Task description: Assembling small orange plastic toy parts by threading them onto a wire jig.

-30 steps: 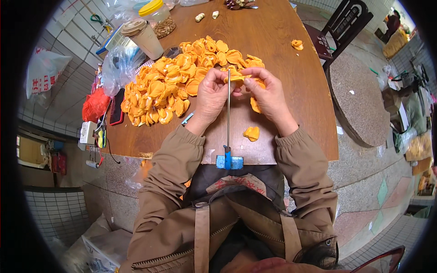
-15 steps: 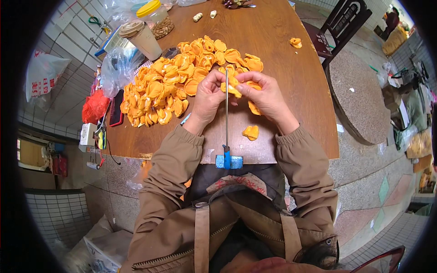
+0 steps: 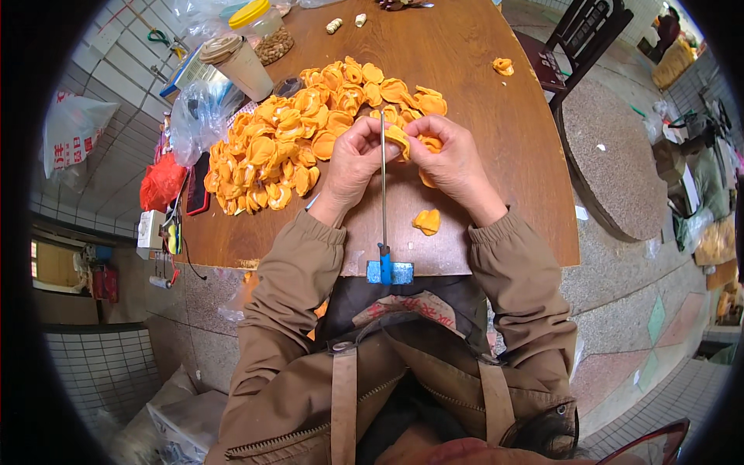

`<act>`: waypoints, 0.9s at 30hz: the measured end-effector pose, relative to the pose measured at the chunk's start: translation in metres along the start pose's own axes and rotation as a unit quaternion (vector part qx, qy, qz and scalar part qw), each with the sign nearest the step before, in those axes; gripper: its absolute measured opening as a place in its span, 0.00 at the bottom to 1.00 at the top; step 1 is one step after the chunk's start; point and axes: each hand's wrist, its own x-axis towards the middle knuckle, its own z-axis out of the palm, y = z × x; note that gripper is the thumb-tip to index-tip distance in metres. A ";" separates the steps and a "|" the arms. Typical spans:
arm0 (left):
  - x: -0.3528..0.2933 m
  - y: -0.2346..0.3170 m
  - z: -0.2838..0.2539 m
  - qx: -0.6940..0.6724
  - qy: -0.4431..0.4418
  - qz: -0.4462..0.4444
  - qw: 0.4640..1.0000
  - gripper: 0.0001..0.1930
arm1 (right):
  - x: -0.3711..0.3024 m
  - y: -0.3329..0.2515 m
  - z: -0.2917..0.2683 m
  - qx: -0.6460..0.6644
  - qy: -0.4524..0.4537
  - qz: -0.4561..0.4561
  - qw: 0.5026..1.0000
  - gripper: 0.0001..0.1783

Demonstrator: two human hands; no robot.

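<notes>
My left hand (image 3: pixel 352 167) and my right hand (image 3: pixel 452 164) meet near the upper end of an upright-looking thin metal rod (image 3: pixel 384 198). Both pinch one orange, petal-like fabric piece (image 3: pixel 398 140) between thumb and fingers, close beside the rod. More orange fabric (image 3: pixel 428 144) shows behind and under my right fingers; whether it is held there I cannot tell. A blue clamp (image 3: pixel 390 272) at the table's near edge carries the rod. One loose orange piece (image 3: pixel 426 222) lies on the table between my forearms. A big heap of similar pieces (image 3: pixel 267 147) spreads to the left and beyond my hands.
On the brown wooden table (image 3: pixel 457 58), a lidded cup (image 3: pixel 239 68) and a yellow-lidded jar (image 3: pixel 263 35) stand at the far left. A phone (image 3: pixel 199 184) lies by the left edge. A single orange piece (image 3: pixel 503 67) sits far right, near a dark chair (image 3: pixel 570 50).
My fingers have shifted their hold on the orange piece, which now looks folded and sits higher between the thumbs. The heap and the loose pieces stay where they were.
</notes>
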 end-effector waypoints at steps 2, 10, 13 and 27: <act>-0.001 -0.002 -0.001 -0.018 -0.002 -0.006 1.000 0.12 | -0.001 -0.003 0.002 0.040 -0.010 0.034 0.999 0.04; -0.003 0.005 0.006 -0.110 -0.016 -0.042 0.993 0.13 | -0.004 -0.015 0.003 0.162 -0.031 0.139 0.977 0.03; -0.002 0.002 0.003 -0.078 -0.015 -0.033 0.996 0.12 | -0.003 -0.006 0.003 0.106 -0.024 0.075 0.991 0.02; 0.004 0.003 0.001 -0.033 -0.015 -0.019 0.999 0.08 | 0.004 -0.009 -0.005 0.187 -0.078 0.193 0.960 0.03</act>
